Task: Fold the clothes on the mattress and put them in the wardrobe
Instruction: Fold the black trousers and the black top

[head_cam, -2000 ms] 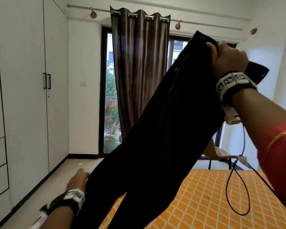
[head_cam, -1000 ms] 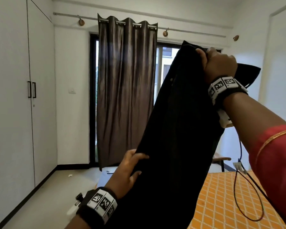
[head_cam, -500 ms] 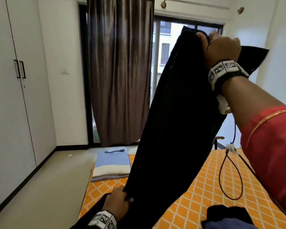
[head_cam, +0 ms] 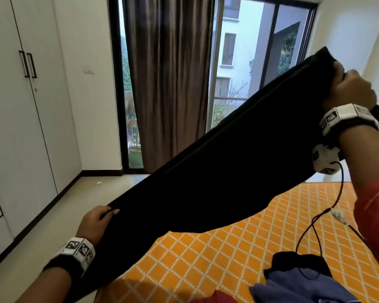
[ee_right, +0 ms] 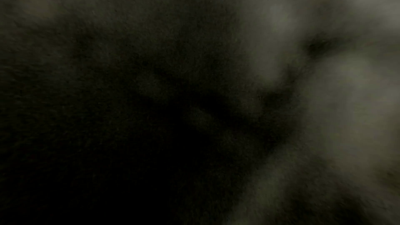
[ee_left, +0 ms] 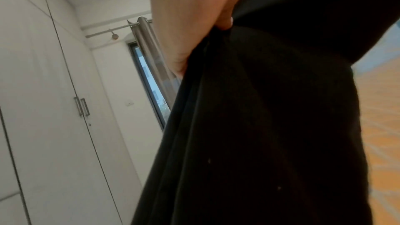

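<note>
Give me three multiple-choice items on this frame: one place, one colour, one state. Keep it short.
1. Where is the black trousers right now?
A. in the air above the mattress
B. inside the wardrobe
C. on the floor

2. What colour is the mattress cover?
A. plain white
B. orange with white lattice
C. green

3. The wardrobe doors are:
A. open
B. removed
C. closed

Key: 1 A, left hand and right hand hold it stretched; 2 B, pattern shows plainly; 3 C, handles meet at a shut seam.
</note>
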Tool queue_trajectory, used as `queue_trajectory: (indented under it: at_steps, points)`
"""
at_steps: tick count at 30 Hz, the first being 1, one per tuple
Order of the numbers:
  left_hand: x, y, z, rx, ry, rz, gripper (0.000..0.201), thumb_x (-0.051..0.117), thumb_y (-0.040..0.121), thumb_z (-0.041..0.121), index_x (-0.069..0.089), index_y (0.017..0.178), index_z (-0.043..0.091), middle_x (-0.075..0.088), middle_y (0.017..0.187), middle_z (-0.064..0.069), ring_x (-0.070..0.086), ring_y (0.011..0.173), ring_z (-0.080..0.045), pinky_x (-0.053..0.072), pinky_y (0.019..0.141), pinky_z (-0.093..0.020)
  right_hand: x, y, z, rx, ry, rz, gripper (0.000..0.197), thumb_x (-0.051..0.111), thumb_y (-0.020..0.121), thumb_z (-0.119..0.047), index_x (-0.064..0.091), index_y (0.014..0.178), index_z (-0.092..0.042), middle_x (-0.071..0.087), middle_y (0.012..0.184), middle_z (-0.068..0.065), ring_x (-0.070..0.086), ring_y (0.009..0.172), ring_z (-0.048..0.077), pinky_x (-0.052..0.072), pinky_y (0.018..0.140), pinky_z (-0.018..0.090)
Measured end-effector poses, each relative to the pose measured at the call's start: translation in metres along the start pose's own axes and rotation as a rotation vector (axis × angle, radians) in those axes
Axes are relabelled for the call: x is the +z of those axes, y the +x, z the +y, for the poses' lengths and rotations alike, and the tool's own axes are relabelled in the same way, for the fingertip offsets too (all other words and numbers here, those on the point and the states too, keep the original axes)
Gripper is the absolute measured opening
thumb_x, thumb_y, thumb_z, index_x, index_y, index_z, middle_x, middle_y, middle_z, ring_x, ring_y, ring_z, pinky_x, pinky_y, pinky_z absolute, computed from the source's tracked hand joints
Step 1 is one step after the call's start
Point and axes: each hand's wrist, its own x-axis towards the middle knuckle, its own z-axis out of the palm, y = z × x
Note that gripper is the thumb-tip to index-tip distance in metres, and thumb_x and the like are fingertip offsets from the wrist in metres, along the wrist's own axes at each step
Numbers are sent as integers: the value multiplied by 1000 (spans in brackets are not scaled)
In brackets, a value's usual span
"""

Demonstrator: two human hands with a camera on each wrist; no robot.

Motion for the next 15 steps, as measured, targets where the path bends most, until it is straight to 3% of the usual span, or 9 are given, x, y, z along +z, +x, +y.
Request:
queue_trajectory:
  at_steps: [4,7,9,11,15]
  points:
    - [-3,14,-1,-3,70,-14,28,53,100,19,67,79,6,66,80,-13,60,79,-31,41,70,-37,24,-18,41,52,33,-168,80,18,93,-71,51,104,0,58,107,36,55,100,52,40,78,49]
    - [3,16,-6,-42,172,-68,34,44,103,25,57,73,15,62,77,-13,59,78,-34,40,67,-39,50,-35,76,30,127,-373,77,32,88,-76,45,102,-1,56,104,34,55,95,46,33,71,40]
    - [8,14,-11,-63,234,-105,34,43,103,26,54,72,20,59,77,-10,56,76,-31,37,66,-37,68,-49,101,30,151,-528,71,46,89,-68,45,110,0,56,102,27,54,92,38,33,72,38]
    - [16,12,-14,-79,266,-158,33,44,103,25,55,73,16,60,78,-12,56,78,-33,34,65,-37,86,-63,128,34,103,-631,73,49,84,-68,45,111,0,55,99,22,53,90,34,34,73,38]
    - [41,10,-27,-55,306,-313,34,49,101,21,62,72,9,68,80,-16,62,80,-33,37,65,-37,127,-89,179,68,-100,-697,56,50,95,-52,47,112,2,58,108,32,56,100,45,41,78,44]
